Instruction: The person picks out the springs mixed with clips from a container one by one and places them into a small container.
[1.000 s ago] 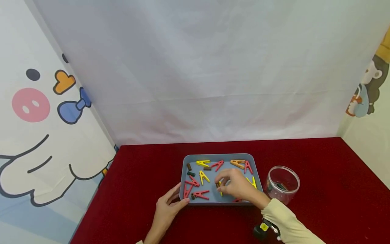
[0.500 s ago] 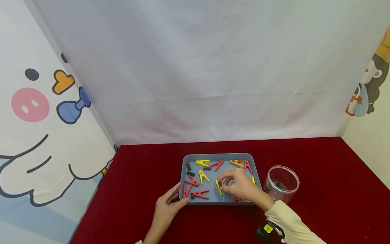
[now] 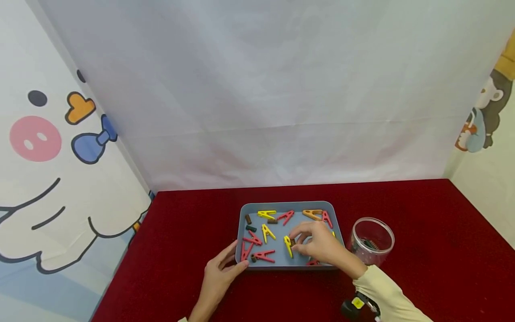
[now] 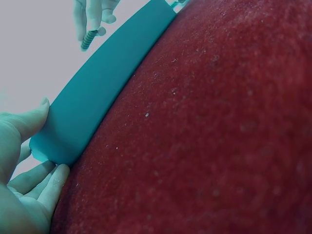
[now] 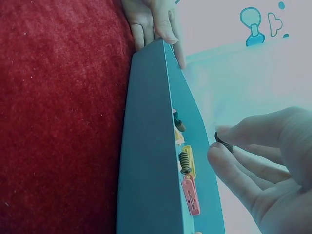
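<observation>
A small dark coil spring [image 3: 293, 242] is pinched between the thumb and index fingertips of my right hand [image 3: 319, 243], held up over the grey-blue tray [image 3: 287, 205]. The right wrist view shows the spring [image 5: 224, 142] by its ends at the fingertips. Beyond it in the head view lies a yellow plastic clip [image 3: 288, 246]. My left hand [image 3: 217, 277] grips the tray's near left corner, its thumb [image 4: 34, 119] at the rim and the other fingers against the outer wall. Part of the tray's right side is hidden behind my right hand.
Several red, yellow and orange clips lie scattered in the tray, among them an orange clip [image 3: 312, 214]. Loose springs lie there too, such as a green spring [image 3: 251, 228]. Right of the tray stands a clear round jar [image 3: 372, 237] with springs inside. Red cloth [image 3: 193, 223] covers the table.
My right hand has shifted slightly right with the spring, uncovering more of the yellow clip. My left hand keeps its place at the tray corner.
</observation>
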Motion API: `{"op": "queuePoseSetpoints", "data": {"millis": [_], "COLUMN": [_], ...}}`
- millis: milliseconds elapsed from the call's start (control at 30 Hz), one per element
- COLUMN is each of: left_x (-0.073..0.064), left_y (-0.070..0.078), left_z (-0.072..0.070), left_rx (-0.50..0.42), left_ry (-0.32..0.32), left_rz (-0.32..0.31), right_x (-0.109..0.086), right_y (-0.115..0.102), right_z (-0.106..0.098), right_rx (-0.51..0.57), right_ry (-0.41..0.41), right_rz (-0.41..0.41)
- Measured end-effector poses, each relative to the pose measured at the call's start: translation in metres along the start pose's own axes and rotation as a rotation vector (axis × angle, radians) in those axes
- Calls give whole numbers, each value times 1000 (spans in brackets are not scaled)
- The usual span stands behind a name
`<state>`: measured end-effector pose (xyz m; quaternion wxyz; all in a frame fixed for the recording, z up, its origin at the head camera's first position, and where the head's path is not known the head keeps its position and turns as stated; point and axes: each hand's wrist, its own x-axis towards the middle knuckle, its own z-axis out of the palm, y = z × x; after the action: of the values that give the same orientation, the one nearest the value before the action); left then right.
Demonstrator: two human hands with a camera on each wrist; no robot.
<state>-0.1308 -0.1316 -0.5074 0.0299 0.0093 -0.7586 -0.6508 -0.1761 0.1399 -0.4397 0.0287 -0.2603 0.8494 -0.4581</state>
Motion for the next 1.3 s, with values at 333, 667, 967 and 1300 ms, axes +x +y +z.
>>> {"op": "queuePoseSetpoints", "data": {"millis": [333,667,967,1300], "left_x": [0,0,-1,0], "left_y": [0,0,1,-1], "left_z": [0,0,1,1], "left_rx": [-12,-15,-12,-7], "left_ry": [-2,-3,-6,-4], "left_rz": [-6,-1,-1,-7], "right_x": [-4,-10,-9,-13], "right_y": [-11,-39,-10,-12], "right_z": [-6,-15,-14,-20], "right_rx": [11,18,-13,32], "right_ry": [15,11,33,35], "right_rz": [0,4,-31,-15]}}
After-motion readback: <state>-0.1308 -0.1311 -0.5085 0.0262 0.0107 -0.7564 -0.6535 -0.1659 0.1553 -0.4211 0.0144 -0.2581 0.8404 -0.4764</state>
